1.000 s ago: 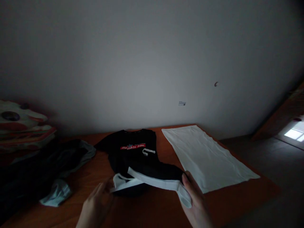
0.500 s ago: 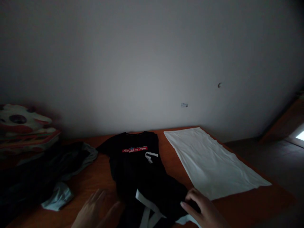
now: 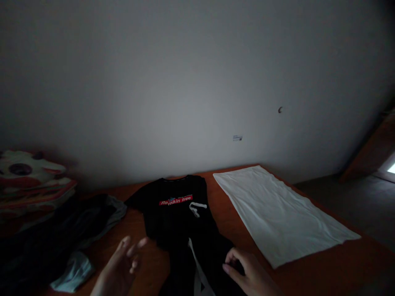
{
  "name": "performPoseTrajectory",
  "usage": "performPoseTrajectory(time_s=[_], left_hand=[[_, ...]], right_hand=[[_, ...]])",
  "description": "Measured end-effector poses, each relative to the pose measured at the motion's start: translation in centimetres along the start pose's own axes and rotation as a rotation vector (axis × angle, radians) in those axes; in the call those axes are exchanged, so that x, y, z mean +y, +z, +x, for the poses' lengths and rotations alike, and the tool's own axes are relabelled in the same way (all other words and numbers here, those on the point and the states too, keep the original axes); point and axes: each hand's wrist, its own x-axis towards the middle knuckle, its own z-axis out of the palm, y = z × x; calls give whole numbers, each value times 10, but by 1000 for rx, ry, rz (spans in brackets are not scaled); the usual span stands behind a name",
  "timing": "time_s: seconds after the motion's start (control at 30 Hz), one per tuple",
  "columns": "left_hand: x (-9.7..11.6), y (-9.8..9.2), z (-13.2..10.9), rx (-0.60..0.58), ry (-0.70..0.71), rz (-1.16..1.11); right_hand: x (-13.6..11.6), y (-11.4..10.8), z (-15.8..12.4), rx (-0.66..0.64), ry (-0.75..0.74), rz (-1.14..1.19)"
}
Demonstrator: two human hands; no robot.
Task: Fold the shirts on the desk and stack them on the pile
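Note:
A black T-shirt (image 3: 175, 187) with a red and white print lies spread near the wall. Over its lower part runs a second black garment with pale stripes, apparently trousers (image 3: 182, 267); a white drawstring (image 3: 197, 207) shows on the dark cloth. My right hand (image 3: 245, 271) is at the trousers' right edge, thumb and fingers curled onto the fabric. To the left of the trousers, my left hand (image 3: 120, 265) hovers with its fingers apart and nothing in them. Dark cloth blends together, so the border between the two garments is hard to see.
A white cloth (image 3: 284, 213) lies flat on the orange-brown surface (image 3: 228, 211) at the right. Dark clothes (image 3: 61, 230) are heaped at the left, with a pale blue piece (image 3: 74, 271) beside them. Behind stands a cow-like plush toy (image 3: 31, 168). A wall (image 3: 173, 90) closes the back.
My right hand has shifted left, and the trousers' right edge with it. The pale stripes lie differently, drawn into a narrower line. My left hand's fingers have lifted and curled slightly.

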Motion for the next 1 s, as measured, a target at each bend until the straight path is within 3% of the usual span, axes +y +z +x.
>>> performPoseTrajectory(time_s=[0.07, 0.2, 0.33, 0.47, 0.53, 0.67, 0.83, 1.0], left_hand=[[2, -16, 10, -14, 35, -2], [-11, -28, 33, -47, 219, 496], [-23, -21, 66, -4, 358, 962], [-29, -6, 90, 78, 500, 1226], [-35, -1, 93, 76, 549, 1263], [-49, -3, 91, -52, 680, 1161], [-60, -10, 93, -83, 727, 1106], [-60, -9, 95, -137, 712, 1035]], right_hand=[[1, -8, 3, -9, -9, -132], [-17, -19, 46, -20, 15, -450], [-44, -10, 110, 41, 30, -633], [-59, 18, 158, 2, 161, -560], [-60, 32, 172, 4, 218, -556], [-51, 46, 184, -50, 195, -579], [-36, 30, 192, -146, 126, -591], [-35, 22, 194, -89, 169, -631]])
